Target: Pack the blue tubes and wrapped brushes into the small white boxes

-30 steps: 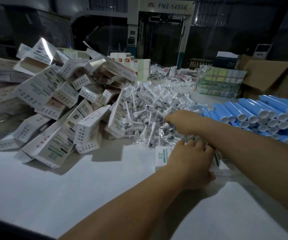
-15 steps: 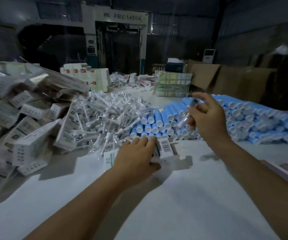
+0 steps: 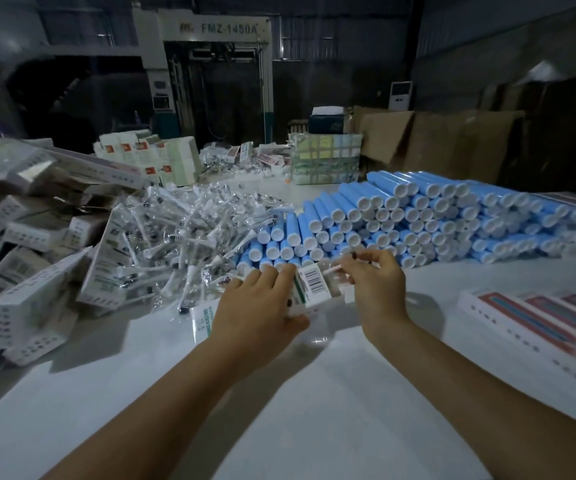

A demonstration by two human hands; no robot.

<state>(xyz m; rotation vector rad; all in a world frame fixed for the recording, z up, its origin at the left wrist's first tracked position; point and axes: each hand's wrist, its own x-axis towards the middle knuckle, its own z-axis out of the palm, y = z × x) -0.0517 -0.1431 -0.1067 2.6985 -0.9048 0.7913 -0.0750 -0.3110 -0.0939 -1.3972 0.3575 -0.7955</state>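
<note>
While the left hand [image 3: 262, 303] gripped a small white box [image 3: 309, 289] against the table [image 3: 314, 410], its open end facing right, we noted the right hand [image 3: 376, 285] pinching a wrapped brush [image 3: 335, 270] with its tip just at the box mouth. Both grips were closed on their items: left curled round the box body, right fingertips narrow on the brush stem. The pile of wrapped brushes [image 3: 189, 237] lay just beyond the left hand, the stacked blue tubes [image 3: 418, 216] behind the right, loose white boxes [image 3: 37, 271] heaped at far left. We could not tell whether a tube already sat inside the box. Risks, as we judged them: the crinkled wrapper could snag on the end flap and buckle it; a skewed entry angle might jam the brush; a slack left grip could let the box slide away under the push. Dim light hampered alignment.
</note>
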